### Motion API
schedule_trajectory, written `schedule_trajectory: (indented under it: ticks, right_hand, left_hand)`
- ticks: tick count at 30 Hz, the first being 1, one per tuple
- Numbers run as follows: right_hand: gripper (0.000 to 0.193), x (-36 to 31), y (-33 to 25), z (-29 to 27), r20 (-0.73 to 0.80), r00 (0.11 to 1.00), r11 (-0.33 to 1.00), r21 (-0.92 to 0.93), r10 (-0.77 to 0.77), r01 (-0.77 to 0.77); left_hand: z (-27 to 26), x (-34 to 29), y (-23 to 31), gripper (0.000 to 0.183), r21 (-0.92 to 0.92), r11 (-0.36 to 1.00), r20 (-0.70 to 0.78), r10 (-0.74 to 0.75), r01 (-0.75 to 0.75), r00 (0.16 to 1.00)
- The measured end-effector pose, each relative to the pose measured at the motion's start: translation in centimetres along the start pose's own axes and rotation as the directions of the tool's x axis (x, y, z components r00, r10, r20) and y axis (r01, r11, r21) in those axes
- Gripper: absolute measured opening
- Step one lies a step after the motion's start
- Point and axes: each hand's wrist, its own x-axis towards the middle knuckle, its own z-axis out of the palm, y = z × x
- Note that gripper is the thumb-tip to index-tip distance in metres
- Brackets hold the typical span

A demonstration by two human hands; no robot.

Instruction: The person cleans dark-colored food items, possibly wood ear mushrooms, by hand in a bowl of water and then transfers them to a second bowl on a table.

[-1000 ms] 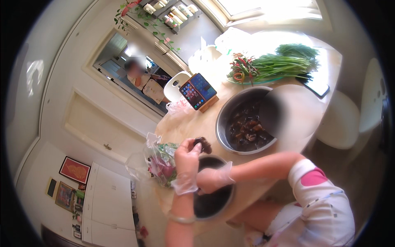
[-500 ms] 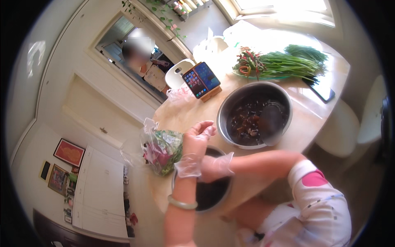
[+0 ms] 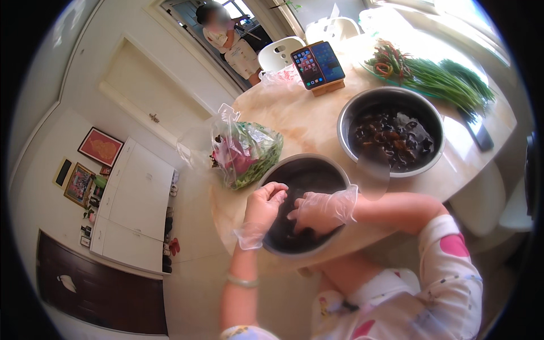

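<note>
Both my hands wear clear plastic gloves. My left hand (image 3: 264, 206) is at the left side of the nearer metal bowl (image 3: 333, 165), its thumb and fingertips pressed together. Whatever the pinch holds, if anything, is too small to make out. Inside that bowl my right hand (image 3: 318, 213) reaches leftward over the dark contents (image 3: 311, 180), fingers bent and apart, with nothing visible between them. Up and to the right stands a larger metal bowl (image 3: 343, 131). Brown-black, wrinkled pieces like wood ear mushrooms (image 3: 396, 136) lie in liquid there.
A clear bag of greens and something purple (image 3: 241, 153) lies left of the nearer bowl. Behind are a propped folding phone (image 3: 318, 65), long green stalks (image 3: 447, 82) and dried red peppers (image 3: 389, 61). Another phone (image 3: 480, 135) lies at the right edge. A person (image 3: 232, 42) stands in the doorway.
My left hand has come back from beside the larger bowl's rim to the nearer bowl's left side. My right hand, formerly behind the left wrist, now shows in full. The view has shifted.
</note>
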Motion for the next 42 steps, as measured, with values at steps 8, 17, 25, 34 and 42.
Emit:
schedule_trajectory:
  ticks: [8,17,25,34,42]
  right_hand:
    - [0.011,-0.4,1.8,-3.7,0.163,0.884,0.884,-0.258,0.438,-0.39]
    - [0.021,-1.6,2.0,-5.1,0.179,0.855,0.873,-0.06,0.486,-0.484]
    - [0.021,-0.4,-0.8,-3.6,0.433,0.859,0.961,-0.1,0.274,-0.257]
    - [0.023,-0.5,1.6,-4.6,0.146,0.915,0.924,0.014,0.377,-0.382]
    - [0.041,-0.8,2.4,-4.7,-0.064,0.895,0.895,0.092,0.442,-0.436]
  left_hand:
    - [-0.1,-0.4,-1.8,0.016,0.151,0.988,0.101,-0.051,0.035,0.994]
    - [-0.9,-3.0,1.1,0.068,0.676,0.704,0.432,-0.136,-0.22,0.892]
    - [1.8,-2.5,0.5,0.038,0.797,0.566,0.436,-0.295,-0.213,0.85]
    - [-0.9,-1.2,-0.2,0.025,0.501,0.864,0.21,-0.179,0.052,0.961]
    - [-1.0,-0.9,-1.5,0.025,0.288,0.95,0.096,-0.151,0.117,0.984]
